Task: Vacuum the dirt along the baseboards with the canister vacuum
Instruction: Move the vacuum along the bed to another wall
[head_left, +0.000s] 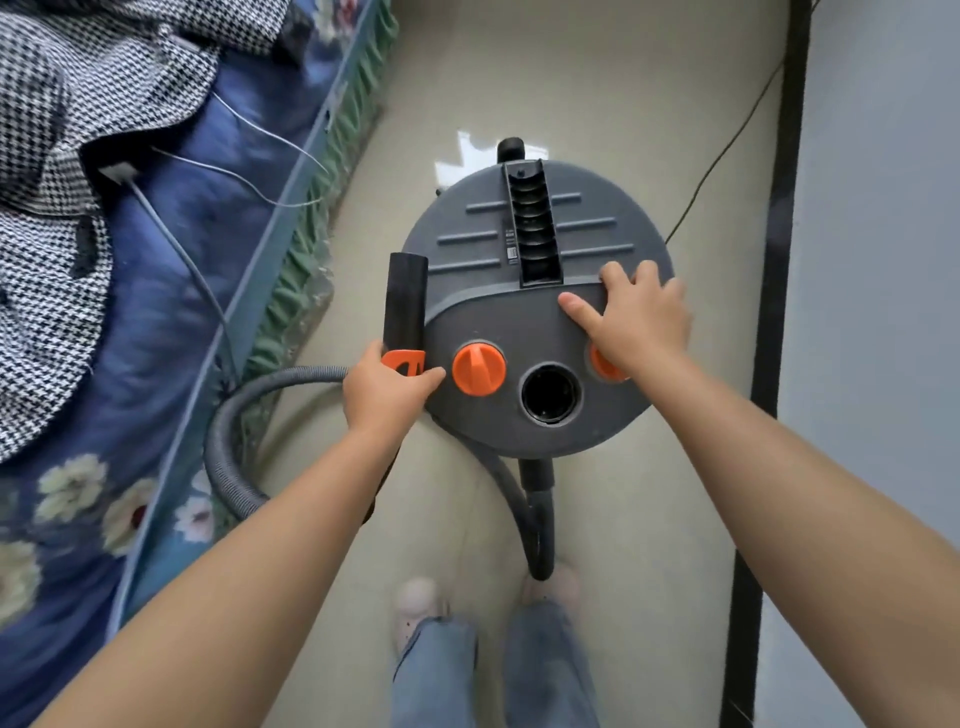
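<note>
Head view looks straight down on a grey round vacuum (519, 332) standing on the pale floor (597, 78) in a narrow lane between a bed (171, 291) and a wall with a black baseboard (779, 234).

Left hand (387, 392) has its fingers curled round the black wand (405, 306) at its orange collar (404, 361), holding it upright against the vacuum's left edge; the thumb tip lies just beside an orange knob (479, 368). A grey hose (249, 431) loops from under this hand toward the bed and back beneath the vacuum.

Right hand (641, 317) rests on the lid with its fingers spread and mostly straight, gripping nothing. The fingertips reach the lid's ridge by the ribbed black handle slot (532, 223), the thumb points left across the lid, and the palm half covers a second orange knob (602, 364). A round open port (550, 392) sits between the two knobs.

The two hands are well apart, one on each side of the lid. A thin black cord (727, 150) trails over the floor toward the baseboard.
</note>
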